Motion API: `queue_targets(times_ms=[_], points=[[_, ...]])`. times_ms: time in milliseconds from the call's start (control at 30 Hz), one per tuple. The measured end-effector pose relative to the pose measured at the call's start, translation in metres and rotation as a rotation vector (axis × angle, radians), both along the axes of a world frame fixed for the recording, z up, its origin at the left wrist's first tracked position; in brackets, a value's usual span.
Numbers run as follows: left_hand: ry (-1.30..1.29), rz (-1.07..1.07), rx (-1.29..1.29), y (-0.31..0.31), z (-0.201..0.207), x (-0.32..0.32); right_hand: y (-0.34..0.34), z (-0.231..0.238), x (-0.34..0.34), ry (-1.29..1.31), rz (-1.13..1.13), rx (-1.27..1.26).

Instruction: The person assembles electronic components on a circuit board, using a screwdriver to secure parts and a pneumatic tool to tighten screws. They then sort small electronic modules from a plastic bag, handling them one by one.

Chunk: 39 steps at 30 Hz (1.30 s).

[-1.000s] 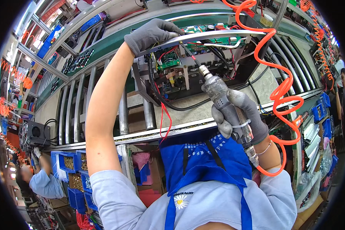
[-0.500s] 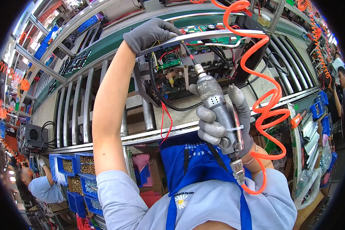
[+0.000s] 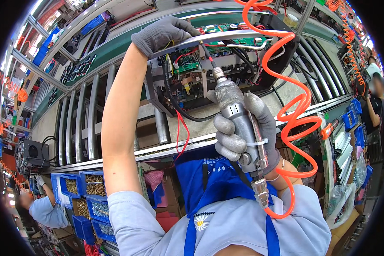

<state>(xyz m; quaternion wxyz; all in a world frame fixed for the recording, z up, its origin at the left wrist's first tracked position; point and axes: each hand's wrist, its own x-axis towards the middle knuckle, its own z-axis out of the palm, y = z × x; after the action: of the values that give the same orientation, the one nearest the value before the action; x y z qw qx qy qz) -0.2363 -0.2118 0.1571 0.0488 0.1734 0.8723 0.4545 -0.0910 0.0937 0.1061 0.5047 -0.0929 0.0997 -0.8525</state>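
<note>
My right hand [image 3: 263,121], in a grey glove, is wrapped round a pneumatic screwdriver [image 3: 231,98]. Its bit [image 3: 207,53] points up and away, with the tip at a brass-coloured fastener on the light metal bar [image 3: 234,36] across an open equipment chassis [image 3: 157,91]. Just left of that tip, my gloved left hand [image 3: 164,35] grips the bar, its fingers bent over the edge and partly hidden. Inside the chassis sit green circuit boards [image 3: 188,62], black cables and coloured wires. A red wire loop [image 3: 184,132] hangs out of its near side.
An orange coiled air hose [image 3: 305,104] runs from overhead down to the screwdriver, passing over the chassis's right end. Metal rollers [image 3: 92,115] lie on both sides. Blue bins of screws [image 3: 95,186] stand at lower left. Co-workers [image 3: 51,211] are at the far left and right.
The whole view has shifted a little, so most things appear slightly further left. Both hands keep their holds, and the bit stays at the same spot on the bar.
</note>
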Motion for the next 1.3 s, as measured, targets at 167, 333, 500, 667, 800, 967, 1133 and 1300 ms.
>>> queue_targets(times_ms=[167,333,500,667,800,967,1133,1300], points=[[-0.028,-0.042,0.057,0.004,0.002,0.0,0.0,0.001,0.001,0.019,-0.023,0.024],[-0.004,0.006,-0.03,0.001,0.006,0.005,0.013,0.002,-0.005,0.045,-0.001,0.168],[-0.098,0.056,0.06,-0.014,0.007,0.018,0.104,0.009,-0.002,0.101,0.01,0.286],[-0.071,0.04,0.053,0.002,0.011,0.016,0.222,-0.015,-0.01,-0.192,-0.289,0.095],[-0.017,0.153,0.062,-0.003,0.013,0.027,0.268,-0.053,-0.044,-0.38,-0.778,0.21],[0.592,0.705,0.247,-0.002,0.014,0.046,0.325,-0.133,-0.139,-0.705,-0.842,0.413],[0.87,1.303,0.014,0.02,-0.055,0.158,0.367,-0.194,-0.204,-0.745,-0.782,0.376],[0.487,1.182,0.174,0.046,-0.214,0.237,0.446,-0.279,-0.239,-0.426,-0.815,0.489]])
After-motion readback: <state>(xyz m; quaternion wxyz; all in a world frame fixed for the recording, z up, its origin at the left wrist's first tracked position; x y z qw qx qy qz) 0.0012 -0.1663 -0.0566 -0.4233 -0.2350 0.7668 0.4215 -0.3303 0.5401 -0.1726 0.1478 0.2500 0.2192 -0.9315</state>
